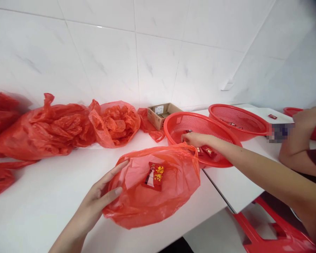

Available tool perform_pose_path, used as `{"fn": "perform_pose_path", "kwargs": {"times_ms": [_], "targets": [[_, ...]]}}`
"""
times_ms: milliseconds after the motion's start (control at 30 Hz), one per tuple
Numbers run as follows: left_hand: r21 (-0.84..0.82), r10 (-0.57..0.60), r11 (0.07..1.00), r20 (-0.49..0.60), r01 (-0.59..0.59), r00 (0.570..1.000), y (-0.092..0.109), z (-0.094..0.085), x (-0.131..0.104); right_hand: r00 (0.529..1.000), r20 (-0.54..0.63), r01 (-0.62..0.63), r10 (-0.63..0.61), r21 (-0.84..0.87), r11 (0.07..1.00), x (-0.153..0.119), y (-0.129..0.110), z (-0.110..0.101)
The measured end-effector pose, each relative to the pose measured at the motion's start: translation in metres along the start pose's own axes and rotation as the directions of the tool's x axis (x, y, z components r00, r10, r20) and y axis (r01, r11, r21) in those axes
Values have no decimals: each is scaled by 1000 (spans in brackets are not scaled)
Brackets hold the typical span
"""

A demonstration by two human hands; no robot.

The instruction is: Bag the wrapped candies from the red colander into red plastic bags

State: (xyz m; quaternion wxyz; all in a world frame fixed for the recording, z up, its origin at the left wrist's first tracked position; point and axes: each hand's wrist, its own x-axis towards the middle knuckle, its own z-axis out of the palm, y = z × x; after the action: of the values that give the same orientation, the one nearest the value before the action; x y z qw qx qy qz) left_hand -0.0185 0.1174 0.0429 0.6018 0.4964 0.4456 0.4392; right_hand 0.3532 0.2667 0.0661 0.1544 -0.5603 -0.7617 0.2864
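A thin red plastic bag (173, 196) lies wide open on the white table in front of me. Inside it rests one small red packet (154, 176) with a figure in white and yellow lettering. My left hand (101, 195) grips the bag's left edge, thumb in front and fingers along the rim. To the right, my right hand (195, 138) reaches down into a red perforated basket (205, 121), fingers closed together; what they hold, if anything, is hidden. Below that wrist, a few more red packets (208, 151) lie in the basket.
Bunched red plastic bags (55, 126) line the wall at left. A small cardboard box (155, 117) stands behind the basket. Further right are a second red basket (239, 117), a co-worker's arm (302, 131) and a red stool (268, 235).
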Motion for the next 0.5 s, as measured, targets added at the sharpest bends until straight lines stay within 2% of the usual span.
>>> {"fn": "perform_pose_path", "kwargs": {"times_ms": [100,200,267,333,400,500], "targets": [[-54,-11,998,2,11,1000,-1,-3,1,999,-14,-26,29,160,987,-1,-17,-25],[-133,-25,991,26,28,999,-2,-5,2,998,-52,3,24,460,888,-16,-47,-45],[-165,-32,986,37,38,999,-2,-5,2,999,-35,45,-30,550,834,-30,-71,-47],[-179,-39,983,43,46,998,-2,-4,2,994,20,79,-110,575,814,-43,-94,-38],[-190,-38,981,55,47,998,-1,-3,2,974,123,84,-190,584,808,-52,-113,-17],[-186,-6,982,76,20,997,-1,-2,2,899,328,55,-291,575,817,-56,-132,27]]}}
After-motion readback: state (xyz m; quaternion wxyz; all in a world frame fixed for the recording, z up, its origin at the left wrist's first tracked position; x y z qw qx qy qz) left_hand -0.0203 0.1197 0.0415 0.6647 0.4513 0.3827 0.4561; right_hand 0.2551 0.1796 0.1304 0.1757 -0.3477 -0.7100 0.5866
